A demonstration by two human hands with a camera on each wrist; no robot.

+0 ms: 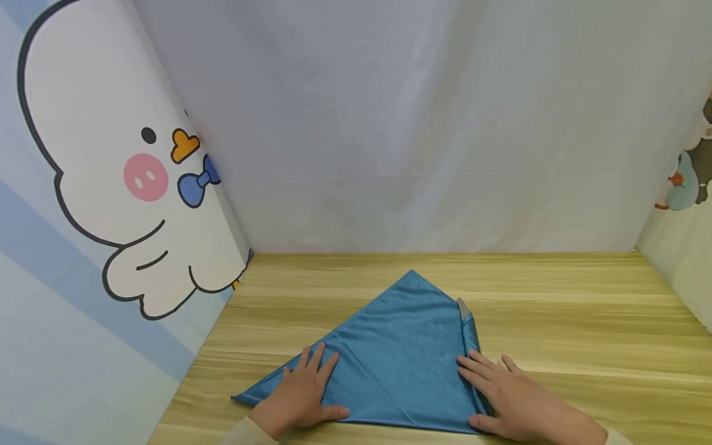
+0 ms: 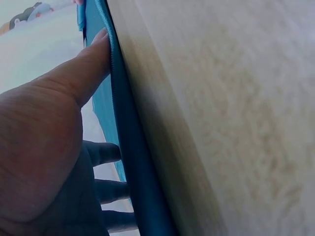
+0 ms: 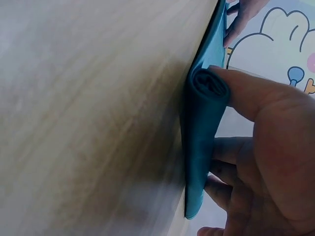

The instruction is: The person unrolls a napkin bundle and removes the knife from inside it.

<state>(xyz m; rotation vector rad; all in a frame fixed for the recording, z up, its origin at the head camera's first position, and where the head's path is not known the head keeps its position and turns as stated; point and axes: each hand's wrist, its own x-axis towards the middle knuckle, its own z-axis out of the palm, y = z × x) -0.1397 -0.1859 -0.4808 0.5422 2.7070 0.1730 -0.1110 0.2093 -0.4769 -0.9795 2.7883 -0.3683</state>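
A blue satiny cloth [image 1: 400, 358], folded to a triangle-like shape, lies on the wooden table. Its right edge is wound into a narrow roll [image 3: 201, 142], whose coiled end shows in the right wrist view. A pale grey pointed tip [image 1: 463, 308] sticks out at the roll's far end. My left hand [image 1: 300, 389] rests on the cloth's left part with fingers spread, thumb near the front edge. Along the roll, my right hand [image 1: 514, 395] presses with extended fingers, its thumb at the near end. In the left wrist view, the cloth's stitched hem [image 2: 111, 49] runs beside the thumb.
The wooden table [image 1: 584, 321] extends on both sides of the cloth and behind it. A pale grey curtain-like sheet [image 1: 417, 123] hangs along the back. On the left stands a panel with a white cartoon bird [image 1: 100, 123]; another printed panel [image 1: 684, 179] borders the right.
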